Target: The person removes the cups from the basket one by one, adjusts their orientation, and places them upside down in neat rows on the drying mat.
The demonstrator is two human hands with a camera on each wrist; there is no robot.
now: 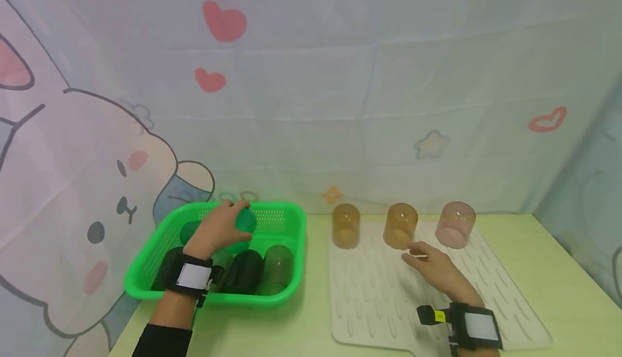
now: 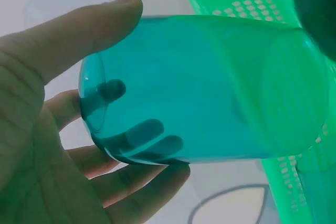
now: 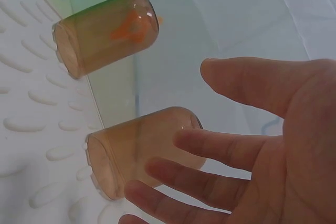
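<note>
My left hand (image 1: 221, 227) grips a teal see-through cup (image 2: 173, 87) by its base end, thumb on one side and fingers on the other. The cup is over the green basket (image 1: 297, 257), its mouth end overlapping the basket wall in the left wrist view. Over the white ribbed mat, my right hand (image 1: 437, 270) has its fingers spread loosely and holds nothing. Nearest to it is an amber cup (image 1: 400, 226), upside down at the mat's back edge. A second amber cup (image 1: 346, 227) stands to its left, a pink cup (image 1: 455, 225) to its right.
In the basket lie several more cups, among them a dark one (image 1: 245, 271) and a greenish-grey one (image 1: 277, 270). The white mat (image 1: 364, 303) lies on the light green table (image 1: 252, 330). A printed cloth (image 1: 311, 87) hangs behind it.
</note>
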